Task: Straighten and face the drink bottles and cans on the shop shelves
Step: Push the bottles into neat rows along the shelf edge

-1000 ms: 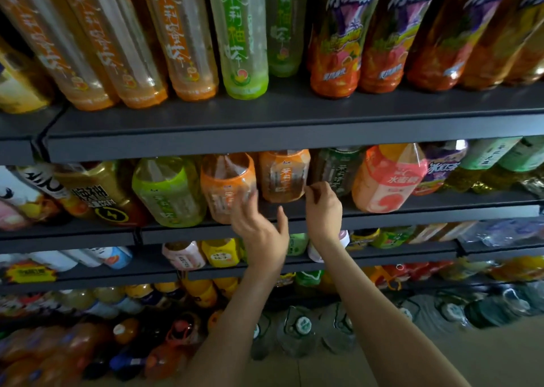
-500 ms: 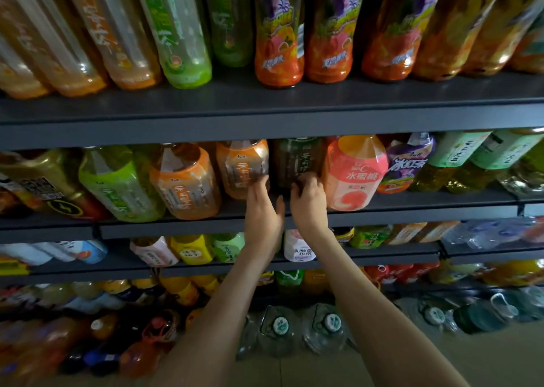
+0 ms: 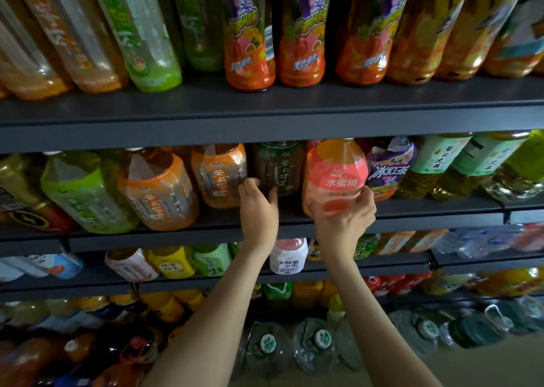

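Dim shop aisle, dark metal shelving packed with soft drinks: both my bare arms reach up to the second shelf (image 3: pixel 153 238), where large bottles stand in a row, their tops hidden behind the shelf above. My right hand (image 3: pixel 344 220) cups the low end of the pink peach bottle (image 3: pixel 335 175), thumb round its left side and fingers curled round its right. The palm sits under and in front of the base, so I cannot tell whether the base rests on the shelf or is lifted off it. That bottle stands upright, its long axis running straight up from my palm and its label turned out toward me. It is close between the dark green tea bottle (image 3: pixel 278 169) on its left and the purple iced tea bottle (image 3: pixel 388 166) on its right. My left hand (image 3: pixel 259 207) is one slot over, at the gap between the green bottle and the orange jasmine tea bottle (image 3: pixel 219 175). Its thumb lies against the green one's front and its fingers bend toward the gap; whether they grip anything I cannot tell. The right hand is plainly the nearer to the peach bottle. As I judge it, any squaring-up will be a small twist about that upright axis or a slide along the shelf front, without knocking the neighbours just beside it.
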{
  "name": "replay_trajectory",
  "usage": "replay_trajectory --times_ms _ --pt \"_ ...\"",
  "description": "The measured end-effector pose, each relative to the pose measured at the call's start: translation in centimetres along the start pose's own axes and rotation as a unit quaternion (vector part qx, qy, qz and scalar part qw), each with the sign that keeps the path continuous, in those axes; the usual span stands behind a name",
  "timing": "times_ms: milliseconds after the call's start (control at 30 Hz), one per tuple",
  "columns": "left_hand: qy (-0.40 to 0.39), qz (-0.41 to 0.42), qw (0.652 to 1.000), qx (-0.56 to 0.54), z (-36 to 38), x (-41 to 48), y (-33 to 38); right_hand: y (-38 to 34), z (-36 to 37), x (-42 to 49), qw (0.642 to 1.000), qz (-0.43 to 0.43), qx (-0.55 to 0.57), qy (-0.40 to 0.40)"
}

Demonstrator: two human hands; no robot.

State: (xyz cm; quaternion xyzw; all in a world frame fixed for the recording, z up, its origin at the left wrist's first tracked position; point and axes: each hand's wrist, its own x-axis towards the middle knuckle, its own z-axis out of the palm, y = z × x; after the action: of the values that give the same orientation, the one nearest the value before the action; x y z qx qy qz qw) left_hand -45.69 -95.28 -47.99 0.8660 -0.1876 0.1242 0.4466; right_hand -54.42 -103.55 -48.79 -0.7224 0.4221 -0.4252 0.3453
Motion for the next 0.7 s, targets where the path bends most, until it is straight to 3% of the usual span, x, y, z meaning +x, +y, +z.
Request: replay_trajectory --times_ms 100,500,700 --pt "0.002 -0.01 1.0 0.016 0.6 -0.3 0.5 0.4 0.1 0.7 0.998 0.004 0.039 -0.048" --pt "-0.034 -0.022 0.999 0.002 0.8 -3.2 3.0 0.6 -0.4 1.3 0.991 -0.015 0.054 -0.122" --pt "-0.027 -0.049 0.998 -0.036 2.0 -6.1 7.3 2.7 -4.9 2.7 0.982 -0.038 0.043 -0.182"
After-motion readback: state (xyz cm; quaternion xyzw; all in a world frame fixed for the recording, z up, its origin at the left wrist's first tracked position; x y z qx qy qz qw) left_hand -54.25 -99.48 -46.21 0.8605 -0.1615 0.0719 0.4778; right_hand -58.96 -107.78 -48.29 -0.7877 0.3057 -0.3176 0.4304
